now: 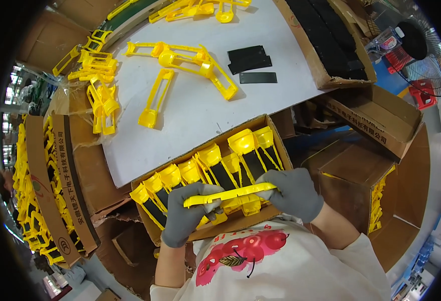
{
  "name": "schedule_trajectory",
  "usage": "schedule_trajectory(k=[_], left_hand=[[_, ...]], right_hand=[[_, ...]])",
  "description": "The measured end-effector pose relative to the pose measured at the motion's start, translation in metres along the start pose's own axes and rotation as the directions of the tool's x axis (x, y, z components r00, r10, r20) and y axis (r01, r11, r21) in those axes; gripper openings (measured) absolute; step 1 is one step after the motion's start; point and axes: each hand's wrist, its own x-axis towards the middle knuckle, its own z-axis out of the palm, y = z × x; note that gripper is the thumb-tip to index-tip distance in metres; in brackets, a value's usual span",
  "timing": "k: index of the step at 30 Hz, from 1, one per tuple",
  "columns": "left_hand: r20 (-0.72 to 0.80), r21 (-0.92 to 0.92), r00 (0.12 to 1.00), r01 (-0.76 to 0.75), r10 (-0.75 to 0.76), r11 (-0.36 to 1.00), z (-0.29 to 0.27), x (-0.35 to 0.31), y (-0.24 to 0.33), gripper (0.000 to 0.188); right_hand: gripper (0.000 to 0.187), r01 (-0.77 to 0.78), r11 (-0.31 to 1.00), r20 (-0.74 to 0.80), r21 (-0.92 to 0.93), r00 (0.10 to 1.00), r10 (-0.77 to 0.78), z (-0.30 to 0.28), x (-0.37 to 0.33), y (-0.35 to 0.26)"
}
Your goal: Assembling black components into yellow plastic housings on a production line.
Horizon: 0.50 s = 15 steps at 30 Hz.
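My left hand (186, 210) and my right hand (294, 194), both in grey gloves, grip the two ends of a long yellow plastic frame (233, 193). I see the frame edge-on, held level in front of my chest. Right below it stands an open cardboard box (205, 144) with several similar yellow frames (211, 156) set in a row, black strips (253, 164) showing inside them. Part of the box's near side is hidden by my hands and the held frame.
On the white table (145, 145) lie loose yellow frames (156, 98) and black rectangular sheets (249, 59). A carton of black pieces (325, 35) sits at the far right. At left stands a carton (55, 185) full of yellow frames; a fan (423, 55) is at upper right.
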Motion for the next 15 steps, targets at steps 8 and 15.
schedule_trajectory(k=[8, 15], left_hand=[[0.102, 0.173, 0.982, 0.140, -0.159, 0.975, -0.028, 0.031, 0.037, 0.031], [0.170, 0.824, 0.972, -0.048, -0.165, 0.565, -0.054, 0.079, 0.052, 0.052]], right_hand=[[0.038, -0.084, 0.995, 0.137, -0.059, 0.986, 0.091, 0.019, -0.012, -0.007], [0.034, -0.186, 0.983, -0.093, 0.015, 0.978, 0.186, -0.027, 0.032, -0.006]])
